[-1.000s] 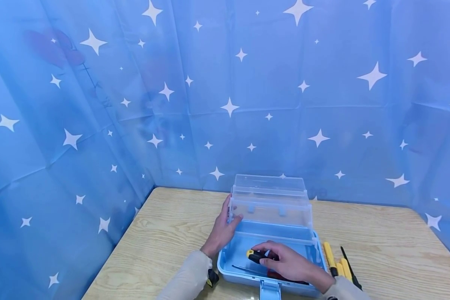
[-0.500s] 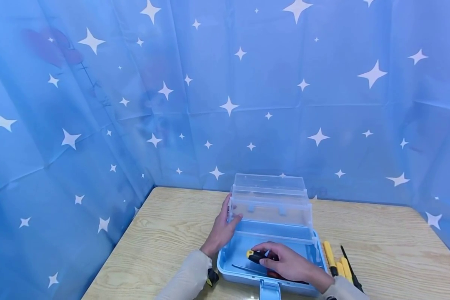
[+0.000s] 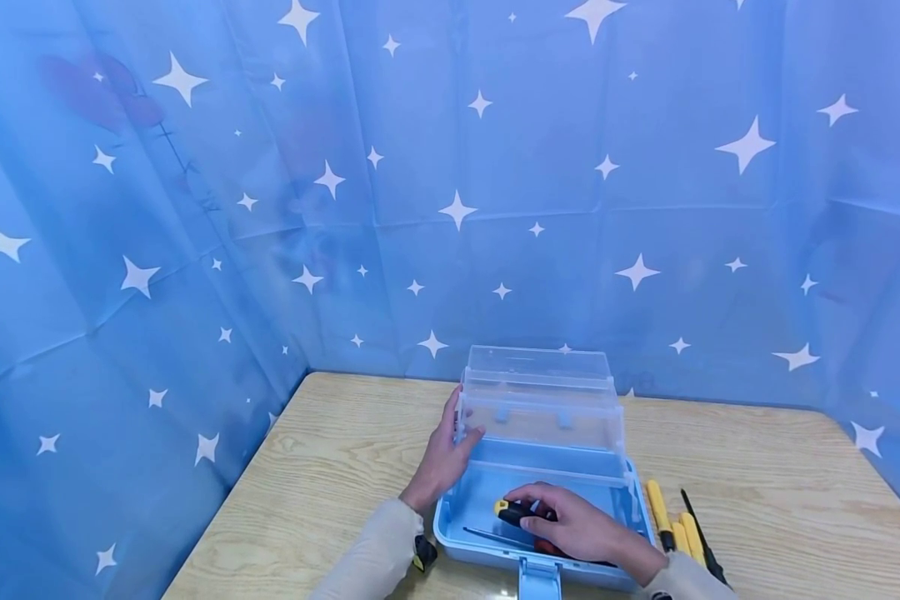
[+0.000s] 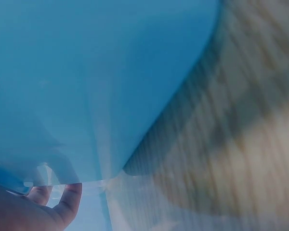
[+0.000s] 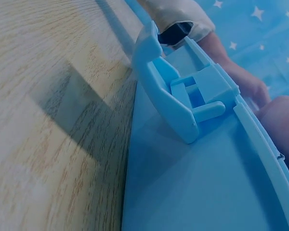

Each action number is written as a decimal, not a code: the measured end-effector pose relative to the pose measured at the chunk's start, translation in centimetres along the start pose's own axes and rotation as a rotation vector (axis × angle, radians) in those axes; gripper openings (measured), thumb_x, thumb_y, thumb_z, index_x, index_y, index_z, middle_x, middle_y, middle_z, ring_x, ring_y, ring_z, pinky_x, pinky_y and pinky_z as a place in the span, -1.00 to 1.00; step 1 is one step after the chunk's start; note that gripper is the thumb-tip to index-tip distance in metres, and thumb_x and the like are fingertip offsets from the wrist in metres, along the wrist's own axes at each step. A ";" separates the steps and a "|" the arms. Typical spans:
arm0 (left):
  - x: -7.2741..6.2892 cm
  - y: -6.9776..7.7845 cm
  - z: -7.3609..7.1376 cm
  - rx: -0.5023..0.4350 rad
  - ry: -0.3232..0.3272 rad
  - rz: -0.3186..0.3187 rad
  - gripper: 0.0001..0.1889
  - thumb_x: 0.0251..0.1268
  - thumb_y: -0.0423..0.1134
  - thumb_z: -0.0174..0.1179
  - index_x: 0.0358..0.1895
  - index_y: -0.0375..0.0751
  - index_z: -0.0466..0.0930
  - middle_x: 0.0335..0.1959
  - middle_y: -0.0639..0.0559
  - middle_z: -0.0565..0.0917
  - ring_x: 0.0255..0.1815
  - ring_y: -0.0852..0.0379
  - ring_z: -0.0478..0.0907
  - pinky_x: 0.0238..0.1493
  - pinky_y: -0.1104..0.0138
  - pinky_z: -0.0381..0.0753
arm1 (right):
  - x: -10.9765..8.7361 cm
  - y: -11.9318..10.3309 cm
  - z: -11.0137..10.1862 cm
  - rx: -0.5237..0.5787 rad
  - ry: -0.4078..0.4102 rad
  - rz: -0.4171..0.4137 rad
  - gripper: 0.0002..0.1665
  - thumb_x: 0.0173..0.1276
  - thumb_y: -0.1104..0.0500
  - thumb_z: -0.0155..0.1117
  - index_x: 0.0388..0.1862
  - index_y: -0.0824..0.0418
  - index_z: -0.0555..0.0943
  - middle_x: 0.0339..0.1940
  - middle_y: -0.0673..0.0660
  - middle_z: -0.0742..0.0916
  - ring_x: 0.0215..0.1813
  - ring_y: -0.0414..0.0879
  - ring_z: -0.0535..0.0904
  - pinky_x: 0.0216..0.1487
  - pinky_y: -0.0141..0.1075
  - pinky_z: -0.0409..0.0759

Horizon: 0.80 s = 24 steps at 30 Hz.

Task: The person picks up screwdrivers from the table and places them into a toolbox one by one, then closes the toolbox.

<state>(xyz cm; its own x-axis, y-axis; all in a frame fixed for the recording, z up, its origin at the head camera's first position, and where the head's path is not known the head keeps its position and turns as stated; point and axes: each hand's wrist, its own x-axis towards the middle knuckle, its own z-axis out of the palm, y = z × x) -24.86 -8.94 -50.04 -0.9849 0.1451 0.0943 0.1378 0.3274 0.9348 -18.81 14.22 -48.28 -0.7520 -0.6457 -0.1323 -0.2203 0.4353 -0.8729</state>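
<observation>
A light-blue plastic toolbox [image 3: 487,560] stands on the table with its clear lid [image 3: 540,396] raised. My left hand [image 3: 444,458] holds the lid's left edge, thumb in front and fingers behind. Over the box's inside, my right hand [image 3: 581,527] grips a tool by its black-and-yellow handle [image 3: 512,513]; the tool's other end is hidden by the hand. Beneath that hand lies a screwdriver with a thin shaft [image 3: 491,538] and a red handle [image 3: 546,547]. In the right wrist view the front latch [image 5: 166,96] hangs unfastened.
Right of the box lie several yellow-handled tools [image 3: 658,510] and a long black tool [image 3: 701,537] on the wooden table [image 3: 330,467]. A blue curtain with white stars [image 3: 420,167] hangs behind and to the left.
Both hands, the tool and the toolbox keep their places. Only the head view has shifted very slightly.
</observation>
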 end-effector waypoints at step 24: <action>-0.1 0.1 -0.1 0.007 -0.011 -0.012 -0.27 0.50 0.09 0.02 0.55 0.53 -0.20 0.46 0.01 0.32 0.47 -0.11 0.28 0.36 -0.24 0.30 | 0.0 0.1 0.1 -0.019 0.002 0.002 -0.65 0.50 0.16 0.15 0.22 -0.02 0.58 0.07 0.06 0.63 -0.06 -0.04 0.52 -0.09 -0.24 0.54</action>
<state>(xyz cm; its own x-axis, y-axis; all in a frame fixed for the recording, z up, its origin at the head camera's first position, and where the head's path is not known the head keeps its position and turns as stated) -24.78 -9.01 -49.90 -0.9853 0.1512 0.0798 0.1272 0.3361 0.9332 -18.72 14.18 -48.41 -0.7539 -0.6434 -0.1328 -0.2307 0.4486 -0.8634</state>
